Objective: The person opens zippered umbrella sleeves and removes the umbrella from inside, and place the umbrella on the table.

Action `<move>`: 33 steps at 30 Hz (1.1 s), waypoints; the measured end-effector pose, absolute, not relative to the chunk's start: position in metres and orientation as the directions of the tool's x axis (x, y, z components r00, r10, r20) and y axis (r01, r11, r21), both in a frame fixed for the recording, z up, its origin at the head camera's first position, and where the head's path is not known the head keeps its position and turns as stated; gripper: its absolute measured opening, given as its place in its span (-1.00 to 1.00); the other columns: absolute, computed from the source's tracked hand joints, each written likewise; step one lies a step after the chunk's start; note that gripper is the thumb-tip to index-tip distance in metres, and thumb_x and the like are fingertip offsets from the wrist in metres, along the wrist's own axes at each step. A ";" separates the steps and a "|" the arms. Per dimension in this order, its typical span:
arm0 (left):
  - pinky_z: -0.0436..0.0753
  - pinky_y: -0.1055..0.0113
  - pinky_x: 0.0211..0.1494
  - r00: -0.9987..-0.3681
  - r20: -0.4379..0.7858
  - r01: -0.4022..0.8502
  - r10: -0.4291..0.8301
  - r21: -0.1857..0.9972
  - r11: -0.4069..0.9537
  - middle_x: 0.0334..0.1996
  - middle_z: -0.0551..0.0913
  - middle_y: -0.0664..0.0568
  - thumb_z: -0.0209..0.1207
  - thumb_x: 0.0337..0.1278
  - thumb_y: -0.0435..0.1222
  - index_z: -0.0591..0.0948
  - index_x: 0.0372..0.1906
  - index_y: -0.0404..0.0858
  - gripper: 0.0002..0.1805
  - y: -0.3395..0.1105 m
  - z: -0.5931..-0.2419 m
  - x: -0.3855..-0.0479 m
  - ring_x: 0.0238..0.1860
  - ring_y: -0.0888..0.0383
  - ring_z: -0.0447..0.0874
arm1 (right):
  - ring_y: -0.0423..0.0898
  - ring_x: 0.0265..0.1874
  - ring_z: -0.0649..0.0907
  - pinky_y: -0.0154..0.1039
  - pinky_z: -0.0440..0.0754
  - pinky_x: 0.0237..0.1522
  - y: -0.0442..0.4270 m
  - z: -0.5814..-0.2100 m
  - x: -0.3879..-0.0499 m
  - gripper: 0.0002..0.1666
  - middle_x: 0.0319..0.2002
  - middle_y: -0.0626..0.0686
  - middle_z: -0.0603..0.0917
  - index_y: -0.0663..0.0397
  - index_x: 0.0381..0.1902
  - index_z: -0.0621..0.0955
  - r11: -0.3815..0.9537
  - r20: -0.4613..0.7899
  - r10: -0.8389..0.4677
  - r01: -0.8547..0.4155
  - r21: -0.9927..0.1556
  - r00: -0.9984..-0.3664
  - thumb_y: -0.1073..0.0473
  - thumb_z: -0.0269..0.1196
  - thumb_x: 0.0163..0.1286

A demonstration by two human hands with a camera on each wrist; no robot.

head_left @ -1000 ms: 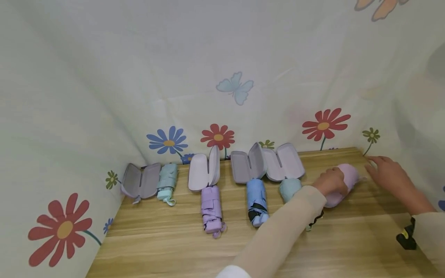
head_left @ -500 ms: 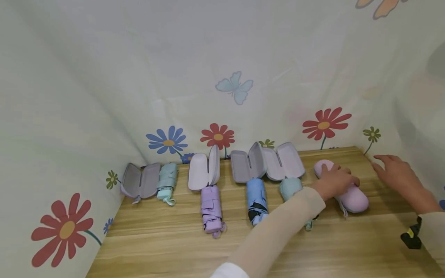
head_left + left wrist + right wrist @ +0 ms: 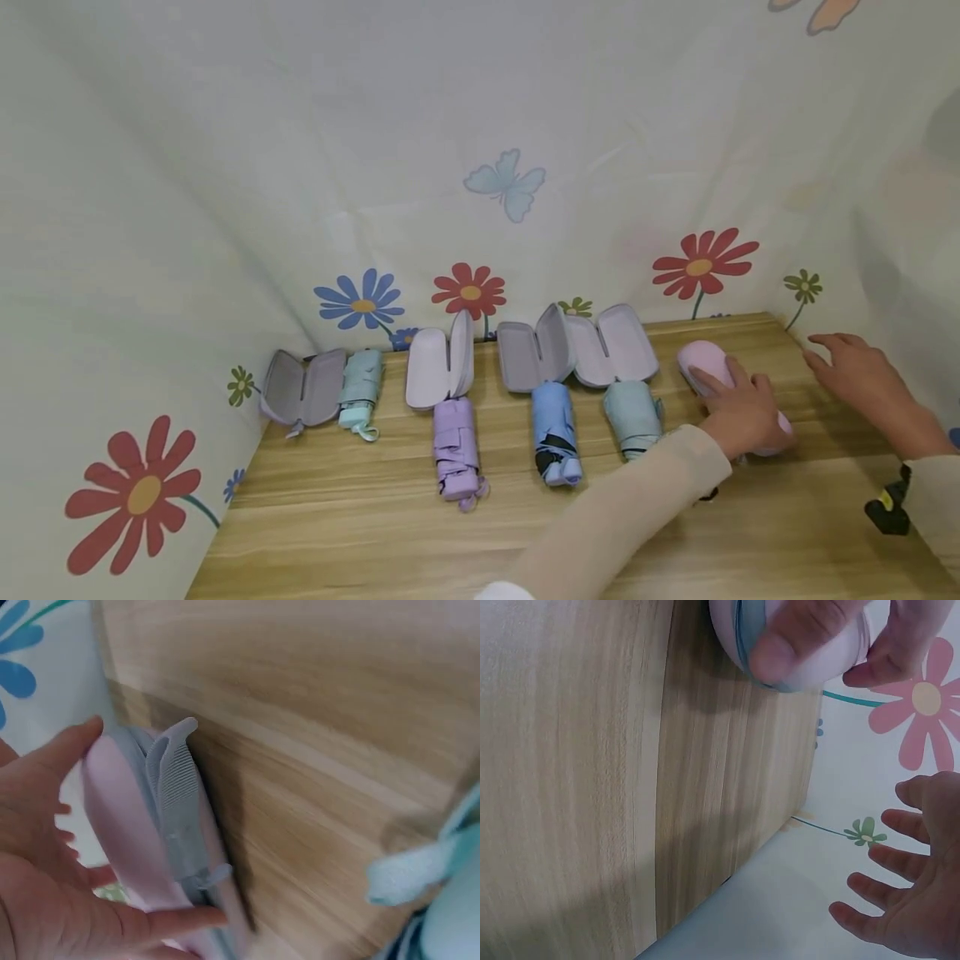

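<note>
At the table's right side a pink zip case (image 3: 705, 364) lies closed, its long side slanting. My left hand (image 3: 750, 412) holds it from above, covering its middle. In the left wrist view, the thumb lies along the zip edge of the case (image 3: 124, 817), near a grey loop strap (image 3: 180, 802), and a finger reaches its far end. My right hand (image 3: 862, 379) hovers to the right, apart from the case, with fingers extended and holding nothing. Left of the case lies a folded teal umbrella (image 3: 632, 412), its lower end behind my left sleeve.
Folded blue (image 3: 553, 408), purple (image 3: 456, 433) and mint (image 3: 362, 383) umbrellas lie across the wooden table (image 3: 337, 517). Several open cases with grey linings stand along the back, one (image 3: 626, 346) behind the teal umbrella. A flowered cloth (image 3: 375, 167) walls the back and sides.
The pink case has been turned from one slant to the opposite one and set lengthwise under my left hand. That hand has since slid toward the case's near end. My right hand moved slightly right.
</note>
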State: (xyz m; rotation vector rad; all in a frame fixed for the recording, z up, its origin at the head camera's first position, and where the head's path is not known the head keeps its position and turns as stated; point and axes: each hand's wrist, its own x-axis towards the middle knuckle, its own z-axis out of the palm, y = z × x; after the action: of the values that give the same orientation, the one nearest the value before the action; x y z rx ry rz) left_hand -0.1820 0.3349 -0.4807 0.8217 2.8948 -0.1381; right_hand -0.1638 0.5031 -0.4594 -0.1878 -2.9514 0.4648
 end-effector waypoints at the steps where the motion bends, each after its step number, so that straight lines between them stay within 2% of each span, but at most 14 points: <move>1: 0.26 -0.14 0.40 -0.825 -0.137 0.558 0.548 -0.043 0.829 0.54 0.04 0.09 0.17 -0.09 0.53 0.28 0.40 0.28 -0.08 0.334 -0.482 -0.185 0.55 0.04 -0.05 | 0.65 0.11 0.33 0.49 0.32 0.12 0.503 -0.459 -0.163 -0.41 0.14 0.71 0.30 0.66 0.20 0.34 0.945 0.130 0.144 0.098 -0.311 -0.981 0.09 -0.03 0.64; 3: 0.18 -0.16 0.42 -0.786 -0.121 0.611 0.606 -0.003 0.792 0.54 0.04 0.08 0.21 -0.06 0.48 0.30 0.43 0.28 -0.09 0.330 -0.486 -0.192 0.56 0.07 -0.05 | 0.65 0.10 0.34 0.49 0.33 0.10 0.501 -0.459 -0.162 -0.41 0.14 0.71 0.30 0.66 0.19 0.35 0.948 0.134 0.138 0.091 -0.306 -0.981 0.08 -0.03 0.65; 6: 0.10 -0.14 0.44 -0.759 -0.135 0.636 0.637 0.060 0.770 0.58 -0.04 0.07 0.22 0.03 0.42 0.36 0.43 0.40 -0.19 0.328 -0.490 -0.201 0.55 0.01 -0.01 | 0.65 0.10 0.34 0.49 0.33 0.10 0.499 -0.460 -0.161 -0.41 0.13 0.72 0.31 0.66 0.19 0.36 0.948 0.134 0.127 0.080 -0.307 -0.983 0.09 -0.03 0.65; 9: 0.15 -0.10 0.44 -0.754 -0.152 0.628 0.638 0.117 0.770 0.60 -0.10 0.06 0.24 0.07 0.38 0.42 0.36 0.52 -0.32 0.326 -0.492 -0.206 0.53 -0.07 0.04 | 0.65 0.10 0.34 0.49 0.33 0.09 0.498 -0.462 -0.160 -0.42 0.12 0.72 0.31 0.66 0.19 0.36 0.947 0.134 0.127 0.080 -0.311 -0.983 0.10 -0.03 0.64; 10: 0.17 -0.08 0.42 -0.755 -0.150 0.626 0.639 0.124 0.770 0.59 -0.09 0.07 0.24 0.06 0.38 0.45 0.33 0.53 -0.35 0.326 -0.491 -0.207 0.53 -0.02 0.03 | 0.65 0.10 0.34 0.49 0.33 0.09 0.497 -0.462 -0.159 -0.43 0.12 0.72 0.31 0.66 0.19 0.36 0.946 0.132 0.131 0.084 -0.314 -0.983 0.10 -0.02 0.64; 13: 0.27 -0.03 0.36 -0.748 -0.097 0.632 0.657 0.199 0.749 0.55 -0.05 0.04 0.29 0.05 0.34 0.51 0.28 0.46 -0.38 0.325 -0.487 -0.213 0.52 0.06 0.01 | 0.65 0.09 0.34 0.49 0.33 0.08 0.498 -0.462 -0.159 -0.44 0.12 0.73 0.30 0.65 0.19 0.35 0.945 0.131 0.146 0.099 -0.311 -0.981 0.12 -0.02 0.64; 16: 0.34 0.06 0.36 -0.753 -0.017 0.621 0.657 0.311 0.720 0.57 -0.10 -0.02 0.34 0.03 0.31 0.53 0.25 0.39 -0.39 0.322 -0.484 -0.221 0.52 0.14 -0.03 | 0.65 0.08 0.33 0.49 0.33 0.08 0.499 -0.462 -0.160 -0.44 0.11 0.73 0.29 0.67 0.18 0.34 0.944 0.125 0.166 0.121 -0.307 -0.978 0.12 -0.02 0.64; 20: 0.42 0.34 0.31 -0.782 0.040 0.547 0.623 0.524 0.653 0.61 -0.24 -0.09 0.44 -0.02 0.22 0.52 0.20 0.25 -0.36 0.314 -0.483 -0.229 0.57 0.14 -0.12 | 0.64 0.09 0.32 0.49 0.32 0.09 0.500 -0.461 -0.162 -0.42 0.09 0.74 0.29 0.68 0.17 0.34 0.942 0.123 0.170 0.124 -0.310 -0.978 0.11 -0.03 0.64; 21: 0.43 0.41 0.27 -0.787 0.049 0.528 0.614 0.568 0.632 0.61 -0.21 -0.09 0.47 -0.04 0.19 0.51 0.18 0.20 -0.35 0.313 -0.482 -0.230 0.57 0.15 -0.13 | 0.64 0.09 0.32 0.50 0.32 0.09 0.501 -0.461 -0.162 -0.42 0.09 0.74 0.29 0.68 0.17 0.34 0.942 0.124 0.165 0.119 -0.314 -0.978 0.11 -0.03 0.64; 23: 0.45 0.55 0.12 -0.799 0.049 0.490 0.599 0.631 0.601 0.60 -0.16 -0.06 0.54 -0.10 0.12 0.48 0.11 0.13 -0.34 0.309 -0.483 -0.233 0.51 0.21 0.04 | 0.64 0.09 0.31 0.51 0.31 0.08 0.501 -0.460 -0.163 -0.42 0.09 0.75 0.29 0.68 0.17 0.34 0.940 0.124 0.156 0.109 -0.324 -0.980 0.10 -0.04 0.64; 26: 0.43 0.62 -0.08 -0.808 0.064 0.477 0.585 0.653 0.588 0.48 0.01 -0.07 0.62 -0.22 0.05 0.41 -0.04 0.03 -0.31 0.305 -0.485 -0.235 0.26 0.27 0.34 | 0.65 0.09 0.31 0.52 0.30 0.08 0.500 -0.459 -0.165 -0.41 0.09 0.75 0.30 0.68 0.17 0.35 0.937 0.125 0.140 0.091 -0.337 -0.982 0.09 -0.05 0.64; 28: 0.39 0.62 -0.18 -0.810 0.073 0.483 0.582 0.646 0.592 0.39 0.08 -0.11 0.66 -0.29 0.00 0.38 -0.13 -0.04 -0.29 0.302 -0.486 -0.238 0.09 0.27 0.40 | 0.65 0.09 0.31 0.53 0.30 0.07 0.497 -0.459 -0.166 -0.41 0.09 0.76 0.31 0.68 0.16 0.35 0.935 0.123 0.132 0.083 -0.345 -0.983 0.09 -0.05 0.64; 30: 0.37 0.62 -0.19 -0.811 0.074 0.492 0.581 0.625 0.606 0.31 0.15 -0.12 0.67 -0.32 -0.01 0.36 -0.17 -0.09 -0.27 0.300 -0.487 -0.239 0.10 0.27 0.35 | 0.65 0.08 0.32 0.52 0.30 0.07 0.495 -0.459 -0.167 -0.41 0.08 0.76 0.31 0.67 0.16 0.36 0.935 0.123 0.131 0.081 -0.345 -0.984 0.09 -0.04 0.64; 33: 0.41 0.64 -0.12 -0.828 0.007 0.461 0.561 0.578 0.673 0.43 0.13 -0.11 0.62 -0.23 0.05 0.43 0.13 -0.14 -0.17 0.299 -0.486 -0.240 0.20 0.28 0.35 | 0.65 0.08 0.32 0.52 0.32 0.07 0.493 -0.460 -0.167 -0.42 0.08 0.75 0.32 0.67 0.16 0.37 0.935 0.125 0.140 0.090 -0.342 -0.982 0.09 -0.02 0.63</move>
State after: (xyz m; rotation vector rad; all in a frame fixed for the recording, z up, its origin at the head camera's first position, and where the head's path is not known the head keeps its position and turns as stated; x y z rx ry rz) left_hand -0.2401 0.2987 -0.4864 0.8371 2.7142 0.8671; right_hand -0.1675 0.4926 -0.4599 -0.1756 -2.9442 0.5106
